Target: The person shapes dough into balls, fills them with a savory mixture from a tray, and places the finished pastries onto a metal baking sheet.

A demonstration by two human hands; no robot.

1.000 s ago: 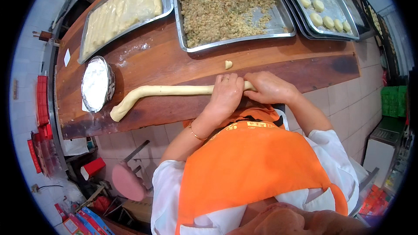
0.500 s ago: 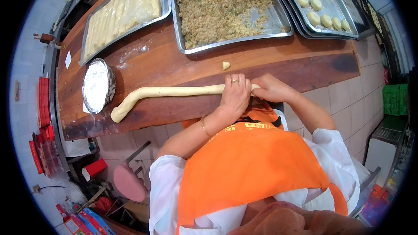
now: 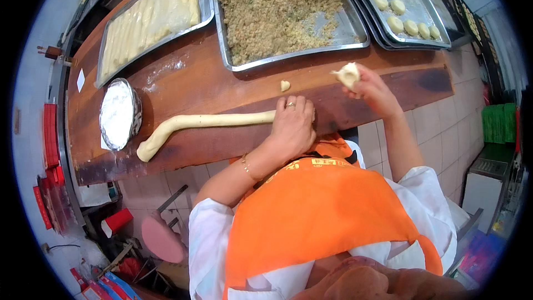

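A long pale dough rope (image 3: 216, 119) lies along the front of the wooden table, its left end bent toward the table's edge. Closed over its right end is my left hand (image 3: 294, 122), which wears a ring. My right hand (image 3: 375, 90) is raised off to the right and grips a torn dough piece (image 3: 348, 75) between thumb and fingers. On the table between the rope and the middle tray sits a small dough scrap (image 3: 285, 85).
A tray of crumbly filling (image 3: 277, 16) stands at the back middle. Left of it is a tray of dough ropes (image 3: 130, 33) partly under plastic; to the right, a floured tray (image 3: 411, 0) holds several dough rounds. A foil-topped bowl (image 3: 118, 114) stands at the table's left.
My right hand has pulled a dough piece off the rope's right end and moved up and right with it. The left hand stays on the rope.
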